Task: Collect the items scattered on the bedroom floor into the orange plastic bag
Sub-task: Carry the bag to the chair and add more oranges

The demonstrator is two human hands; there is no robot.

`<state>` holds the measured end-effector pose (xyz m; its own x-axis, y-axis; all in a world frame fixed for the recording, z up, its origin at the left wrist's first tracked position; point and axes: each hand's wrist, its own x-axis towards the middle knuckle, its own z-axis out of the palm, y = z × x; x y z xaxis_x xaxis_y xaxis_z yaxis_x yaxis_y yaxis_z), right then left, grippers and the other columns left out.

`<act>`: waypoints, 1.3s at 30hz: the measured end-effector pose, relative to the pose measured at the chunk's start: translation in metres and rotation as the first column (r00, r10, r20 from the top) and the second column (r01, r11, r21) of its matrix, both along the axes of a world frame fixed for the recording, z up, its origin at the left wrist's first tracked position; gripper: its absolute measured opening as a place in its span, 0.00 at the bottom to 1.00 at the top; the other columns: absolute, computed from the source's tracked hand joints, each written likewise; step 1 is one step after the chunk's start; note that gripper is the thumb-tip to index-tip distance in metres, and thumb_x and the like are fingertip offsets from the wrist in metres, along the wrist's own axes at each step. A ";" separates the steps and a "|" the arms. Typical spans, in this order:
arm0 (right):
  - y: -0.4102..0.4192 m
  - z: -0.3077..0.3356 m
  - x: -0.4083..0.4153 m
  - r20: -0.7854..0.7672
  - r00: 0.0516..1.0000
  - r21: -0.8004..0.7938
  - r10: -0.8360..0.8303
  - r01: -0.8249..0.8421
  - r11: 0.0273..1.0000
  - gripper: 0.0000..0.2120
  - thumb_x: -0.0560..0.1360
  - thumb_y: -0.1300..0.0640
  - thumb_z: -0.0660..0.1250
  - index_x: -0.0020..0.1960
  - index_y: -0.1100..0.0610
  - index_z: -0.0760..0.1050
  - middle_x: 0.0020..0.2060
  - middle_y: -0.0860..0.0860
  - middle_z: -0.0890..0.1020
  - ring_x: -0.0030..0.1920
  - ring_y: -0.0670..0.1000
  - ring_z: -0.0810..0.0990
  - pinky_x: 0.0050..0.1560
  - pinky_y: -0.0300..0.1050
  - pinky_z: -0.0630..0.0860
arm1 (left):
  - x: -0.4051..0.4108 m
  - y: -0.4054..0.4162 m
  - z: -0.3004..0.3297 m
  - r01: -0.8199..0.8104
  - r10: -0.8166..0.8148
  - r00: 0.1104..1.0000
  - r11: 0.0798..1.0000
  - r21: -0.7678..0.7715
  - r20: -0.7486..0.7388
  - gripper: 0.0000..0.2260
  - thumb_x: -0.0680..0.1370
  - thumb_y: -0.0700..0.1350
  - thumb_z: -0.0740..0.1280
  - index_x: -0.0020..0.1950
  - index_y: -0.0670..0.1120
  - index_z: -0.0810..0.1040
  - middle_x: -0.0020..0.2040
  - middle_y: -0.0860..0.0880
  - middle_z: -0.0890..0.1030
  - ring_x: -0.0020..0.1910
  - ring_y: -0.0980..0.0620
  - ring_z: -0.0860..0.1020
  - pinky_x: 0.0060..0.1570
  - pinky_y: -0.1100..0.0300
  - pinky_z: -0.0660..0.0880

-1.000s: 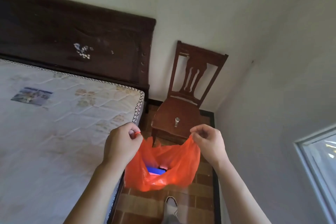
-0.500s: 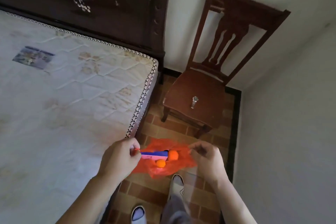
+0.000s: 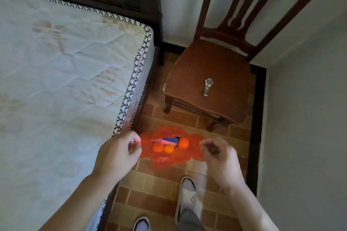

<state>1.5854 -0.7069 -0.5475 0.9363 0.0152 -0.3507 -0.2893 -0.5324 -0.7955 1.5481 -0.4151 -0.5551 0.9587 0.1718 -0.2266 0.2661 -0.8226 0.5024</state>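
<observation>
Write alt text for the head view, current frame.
Seen from above, a left hand pinches one handle of an orange plastic bag that rests on the brick floor, while the right hand hovers at the bag's other side with curled fingers. Three oranges and a blue box show inside; a wristwatch lies on a wooden chair beside a mattress.

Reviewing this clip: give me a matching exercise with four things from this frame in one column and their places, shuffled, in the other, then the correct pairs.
Things:
1. wristwatch
2. three oranges
3. orange plastic bag
4. left hand

Places:
A. inside the bag, beside a blue and pink box
B. lying on the wooden chair seat
C. pinching the bag's handle, next to the mattress edge
D. on the brick-patterned floor, in front of the chair

Pairs: 1-B, 2-A, 3-D, 4-C
</observation>
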 end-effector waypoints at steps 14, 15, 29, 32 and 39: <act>-0.013 -0.164 0.008 0.200 0.977 -0.045 0.073 -0.066 0.997 0.16 0.78 0.65 0.72 0.47 0.42 0.79 0.44 0.41 0.81 0.43 0.45 0.83 0.38 0.35 0.78 | 0.047 -0.021 -0.156 0.108 -0.116 0.961 0.993 0.045 0.251 0.09 0.72 0.40 0.76 0.41 0.52 0.79 0.32 0.55 0.75 0.31 0.57 0.75 0.31 0.53 0.75; -0.014 -0.170 0.007 0.223 0.970 -0.080 0.100 -0.085 0.993 0.14 0.78 0.64 0.72 0.48 0.43 0.80 0.44 0.40 0.80 0.43 0.45 0.82 0.38 0.37 0.78 | 0.047 -0.022 -0.162 0.124 -0.133 0.955 0.991 0.051 0.264 0.09 0.72 0.39 0.76 0.41 0.51 0.79 0.32 0.55 0.75 0.31 0.57 0.75 0.31 0.53 0.75; -0.002 -0.292 0.051 0.390 0.800 -0.464 0.455 -0.256 0.848 0.08 0.82 0.51 0.67 0.59 0.47 0.81 0.50 0.39 0.75 0.52 0.43 0.73 0.59 0.47 0.71 | 0.082 -0.014 -0.255 0.505 -0.565 0.790 0.820 0.269 0.238 0.06 0.71 0.41 0.75 0.41 0.50 0.81 0.39 0.59 0.73 0.40 0.56 0.71 0.34 0.65 0.69; 0.004 -0.318 0.059 0.308 0.737 -0.536 0.601 -0.388 0.750 0.12 0.82 0.45 0.63 0.62 0.46 0.78 0.54 0.40 0.72 0.55 0.44 0.71 0.59 0.49 0.71 | 0.089 -0.008 -0.278 0.551 -0.622 0.763 0.769 0.323 0.179 0.09 0.68 0.43 0.74 0.38 0.51 0.74 0.37 0.56 0.71 0.39 0.53 0.73 0.30 0.61 0.71; 0.025 -0.387 0.047 0.214 0.545 -0.666 0.811 -0.526 0.530 0.18 0.85 0.48 0.56 0.71 0.51 0.75 0.73 0.48 0.71 0.75 0.50 0.65 0.78 0.55 0.59 | 0.089 -0.006 -0.335 0.632 -0.703 0.698 0.695 0.343 0.138 0.19 0.65 0.38 0.71 0.34 0.53 0.61 0.40 0.55 0.64 0.42 0.52 0.69 0.31 0.59 0.66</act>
<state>1.6323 -0.6820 -0.9343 0.7314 0.6793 -0.0600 0.6417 -0.7154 -0.2763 1.6370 -0.4210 -0.8906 0.8541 -0.5197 -0.0194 -0.5032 -0.8354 0.2212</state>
